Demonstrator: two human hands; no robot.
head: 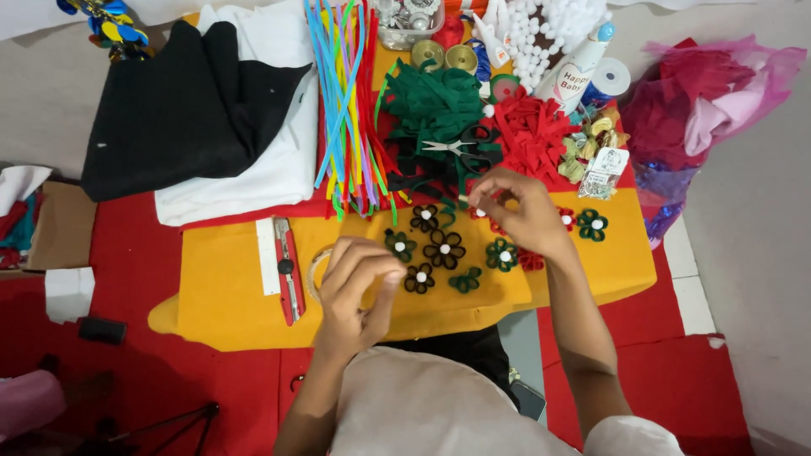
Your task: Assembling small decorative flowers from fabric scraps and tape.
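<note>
Pinching something too small to be told, the right hand (pixel 524 211) is held above the felt flowers (pixel 445 249) on the yellow sheet (pixel 228 295); the left hand (pixel 359 287) is curled loosely beside a tape roll (pixel 317 274), nothing visibly grasped

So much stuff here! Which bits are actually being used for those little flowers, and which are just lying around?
In use:
- left hand by a tape ring
- right hand pinching a small piece
- felt flowers on yellow felt
- green strips, red strips

Lying about:
- scissors
- utility knife
- pipe cleaners
- black cloth
- pink bag
</note>
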